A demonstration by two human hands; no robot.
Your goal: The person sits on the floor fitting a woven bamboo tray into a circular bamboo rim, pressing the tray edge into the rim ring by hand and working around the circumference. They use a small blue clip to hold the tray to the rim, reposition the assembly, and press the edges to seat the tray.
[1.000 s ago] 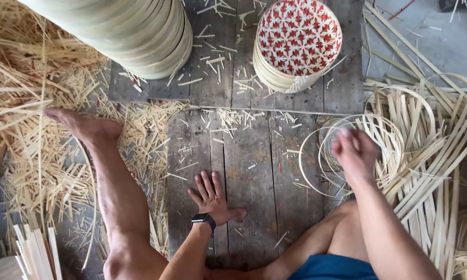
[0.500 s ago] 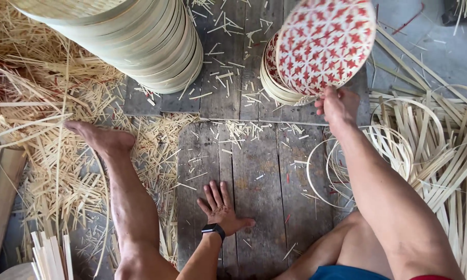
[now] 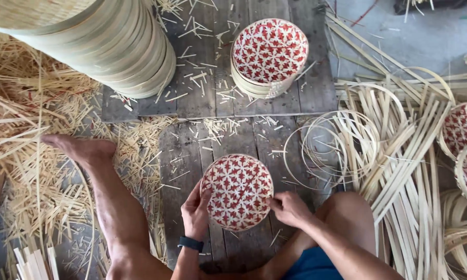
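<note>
The person sits on a wooden plank floor (image 3: 192, 98) and holds a round woven disc (image 3: 237, 192) with a red and white star pattern between both hands, low in the scene near the body, face up just above the planks. The left hand (image 3: 196, 211) grips the disc's left rim: its fingers (image 3: 192, 194) are curled and pressed together along the edge, thumb on the patterned face. A dark wristwatch (image 3: 190, 243) sits on that wrist. The right hand (image 3: 290, 208) grips the right rim, its fingers pinching the edge; whether they wrap under the disc cannot be told.

A stack of like-patterned woven discs (image 3: 268, 54) stands on the far planks, well apart from the held disc. At far left stands a tall leaning stack of plain bamboo trays (image 3: 114, 46). The person's bare foot (image 3: 80, 149) rests at the left among loose bamboo shavings (image 3: 26, 155), which cover the left side of the floor. Thin bamboo hoops (image 3: 337, 148) lie just right of the held disc, beside the right knee (image 3: 347, 207). Long flat bamboo strips (image 3: 414, 155) are piled to the right. More patterned woven pieces (image 3: 464, 129) lie at the right edge, partly cut off. Short cut sticks (image 3: 31, 262) lie at near left.
</note>
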